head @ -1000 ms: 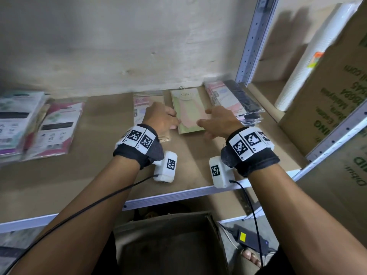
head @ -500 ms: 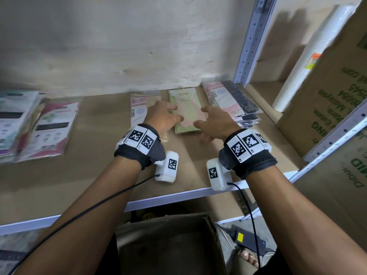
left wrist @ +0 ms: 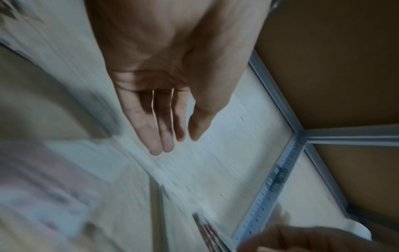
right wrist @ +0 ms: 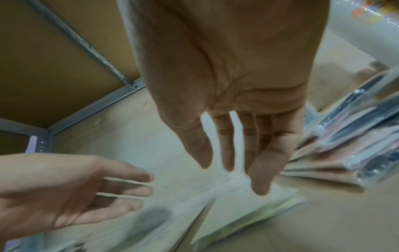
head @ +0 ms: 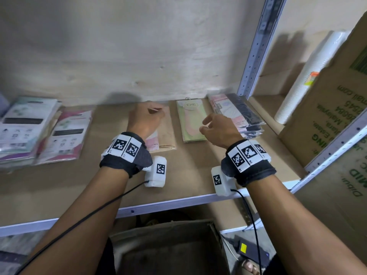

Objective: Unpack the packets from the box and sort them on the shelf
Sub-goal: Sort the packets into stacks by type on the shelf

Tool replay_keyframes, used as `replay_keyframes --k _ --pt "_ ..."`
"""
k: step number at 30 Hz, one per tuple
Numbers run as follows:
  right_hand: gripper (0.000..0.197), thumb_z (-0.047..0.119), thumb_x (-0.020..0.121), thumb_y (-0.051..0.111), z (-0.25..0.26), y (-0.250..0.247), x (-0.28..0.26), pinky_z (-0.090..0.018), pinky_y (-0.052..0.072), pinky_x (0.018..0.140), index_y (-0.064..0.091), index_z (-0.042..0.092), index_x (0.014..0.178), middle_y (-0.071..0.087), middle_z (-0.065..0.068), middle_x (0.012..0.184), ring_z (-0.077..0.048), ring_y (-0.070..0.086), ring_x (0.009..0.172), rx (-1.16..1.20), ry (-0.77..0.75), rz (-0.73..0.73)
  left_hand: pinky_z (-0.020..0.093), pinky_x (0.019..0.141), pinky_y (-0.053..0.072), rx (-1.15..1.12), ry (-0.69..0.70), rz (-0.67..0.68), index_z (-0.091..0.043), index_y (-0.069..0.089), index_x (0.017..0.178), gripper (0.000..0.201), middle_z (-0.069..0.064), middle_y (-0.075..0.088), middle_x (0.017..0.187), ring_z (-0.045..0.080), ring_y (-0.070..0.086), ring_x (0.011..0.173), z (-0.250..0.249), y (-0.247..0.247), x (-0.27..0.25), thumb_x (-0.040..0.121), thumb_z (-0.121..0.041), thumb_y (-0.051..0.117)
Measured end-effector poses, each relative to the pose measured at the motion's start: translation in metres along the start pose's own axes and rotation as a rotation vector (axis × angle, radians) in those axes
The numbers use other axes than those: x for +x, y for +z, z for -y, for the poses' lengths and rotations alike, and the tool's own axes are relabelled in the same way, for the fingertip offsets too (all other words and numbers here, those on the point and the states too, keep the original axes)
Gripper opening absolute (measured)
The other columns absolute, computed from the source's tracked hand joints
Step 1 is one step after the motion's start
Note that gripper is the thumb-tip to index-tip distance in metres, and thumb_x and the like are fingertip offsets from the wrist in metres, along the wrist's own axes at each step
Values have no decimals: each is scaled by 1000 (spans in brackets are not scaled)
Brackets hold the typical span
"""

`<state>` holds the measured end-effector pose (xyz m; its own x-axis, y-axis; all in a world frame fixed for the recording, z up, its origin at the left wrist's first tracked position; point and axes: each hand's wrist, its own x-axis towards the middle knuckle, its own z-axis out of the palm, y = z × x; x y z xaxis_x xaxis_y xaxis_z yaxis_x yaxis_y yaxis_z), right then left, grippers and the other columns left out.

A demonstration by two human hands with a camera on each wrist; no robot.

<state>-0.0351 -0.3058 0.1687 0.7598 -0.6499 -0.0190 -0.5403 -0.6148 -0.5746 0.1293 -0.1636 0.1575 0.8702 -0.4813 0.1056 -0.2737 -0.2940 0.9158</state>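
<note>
A green packet [head: 190,122] lies flat on the brown shelf board [head: 89,175], also seen as the green packet [right wrist: 270,209] in the right wrist view. Left of it lies a beige and pink packet [head: 164,135], partly under my left hand [head: 146,119]. A stack of dark and pink packets [head: 238,114] sits to the right. My left hand [left wrist: 172,136] is lifted with straight fingers and holds nothing. My right hand [head: 215,126] hovers over the green packet's right edge; in the wrist view the right hand [right wrist: 235,167] is empty, fingers straight. The open cardboard box [head: 170,249] stands below the shelf.
Two piles of white, pink and teal packets [head: 41,130] lie at the shelf's left. A metal upright [head: 256,48] bounds the bay on the right. Beyond it stand a roll of white cups [head: 305,76] and a large printed carton [head: 333,108]. A power adapter [head: 248,251] lies on the floor.
Both hands have lifted off the green packet and moved apart, the left toward the beige packet. Their fingers have straightened.
</note>
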Motion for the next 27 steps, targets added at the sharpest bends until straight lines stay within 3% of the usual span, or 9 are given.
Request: replay_keyframes --k 3,5,9,12,14,16,19,23,27 --pt "13 27 90 65 13 8 -7 -25 54 76 70 19 99 70 3 92 -12 65 84 44 -89 -15 21 64 61 -48 4 -125 -26 69 84 9 0 76 91 17 75 84 3 -45 -13 93 -24 69" --pt "6 24 88 68 29 18 -14 -15 46 63 68 20 92 67 7 81 -9 62 75 76 -158 32 21 63 60 -80 8 -195 -27 66 82 13 1 76 88 15 74 77 5 -77 -23 95 -26 66" --pt "8 19 87 71 72 45 -18 -36 59 72 66 12 88 72 -5 83 -22 70 78 118 -254 147 27 69 61 -93 -22 -308 -16 70 92 10 4 76 86 18 73 77 15 -143 -36 96 -23 64" --pt "9 12 88 67 118 73 -9 -37 59 65 65 3 89 72 -14 81 -32 71 72 183 -298 188 26 67 62 -56 -66 -353 -20 69 84 10 2 76 83 20 75 83 31 -188 -44 93 -20 65" --pt "11 11 90 65 152 95 -2 -36 59 66 64 2 95 68 -11 81 -28 67 69 204 -324 233 35 77 63 -16 -94 -384 -20 68 79 12 0 76 82 22 75 85 42 -213 -47 91 -22 66" --pt "18 12 92 64 185 121 5 -41 60 76 63 1 106 62 -5 86 -25 64 77 261 -291 356 45 89 59 20 -125 -404 -18 70 82 11 2 77 87 26 73 90 50 -235 -49 87 -24 64" --pt "12 11 94 62 223 159 11 -48 57 87 59 5 104 58 -10 90 -25 60 82 352 -176 509 51 92 57 27 -158 -396 -13 73 89 17 13 76 96 35 72 95 60 -256 -50 87 -24 60" --pt "12 4 94 60 251 193 20 -38 61 62 58 -1 105 65 -19 90 -26 64 69 474 -36 526 48 89 59 25 -171 -423 -21 66 72 14 7 77 91 34 73 92 70 -271 -50 85 -24 63" --pt "18 14 83 76 258 204 33 -30 49 56 62 2 86 65 -13 76 -22 57 59 376 10 452 46 89 60 -6 -201 -424 -22 64 72 16 4 76 91 31 73 93 73 -283 -49 88 -22 67"
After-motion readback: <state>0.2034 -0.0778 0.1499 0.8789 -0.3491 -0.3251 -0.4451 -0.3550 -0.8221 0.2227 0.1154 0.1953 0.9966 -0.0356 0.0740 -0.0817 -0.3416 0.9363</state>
